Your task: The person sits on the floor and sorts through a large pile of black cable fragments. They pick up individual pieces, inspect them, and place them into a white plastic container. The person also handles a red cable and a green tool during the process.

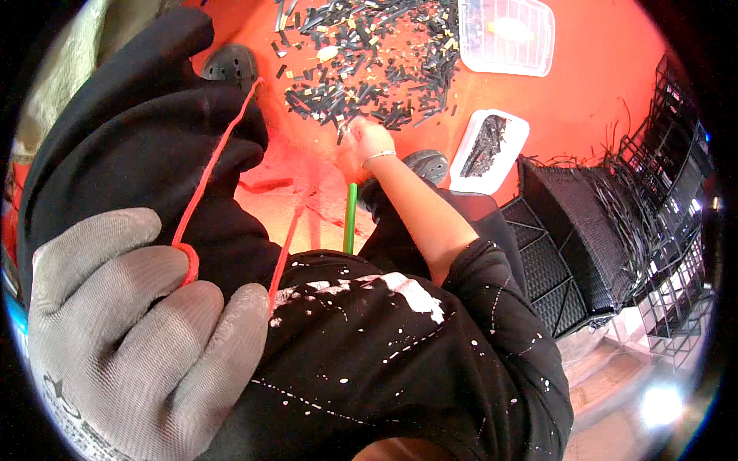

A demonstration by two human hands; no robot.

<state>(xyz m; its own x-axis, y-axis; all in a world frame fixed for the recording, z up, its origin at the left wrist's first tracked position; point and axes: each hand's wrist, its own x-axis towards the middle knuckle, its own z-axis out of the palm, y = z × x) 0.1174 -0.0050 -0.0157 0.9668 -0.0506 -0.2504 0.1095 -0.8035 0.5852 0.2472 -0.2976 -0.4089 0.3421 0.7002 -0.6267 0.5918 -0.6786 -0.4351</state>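
My left hand (146, 323), in a grey knitted glove, is raised close at the lower left. Its fingers are curled round a red cord (207, 173), which loops over them. One strand runs up toward the dark clog (231, 65); another slants down beside the glove. My bare right hand (367, 142), with a bracelet at the wrist, reaches forward to the near edge of many scattered black and tan strip pieces (361, 96). Its fingers are bunched together, and I cannot make out what is in them. Below it a green stick (350, 219) stands between my legs.
On the red floor covering (600, 92), a clear plastic box (544, 65) stands at the far right. Nearer is a white tub (513, 157) of dark strips. A black woven frame (584, 238) with loose strands stands to the right. A second clog (427, 165) lies near my arm.
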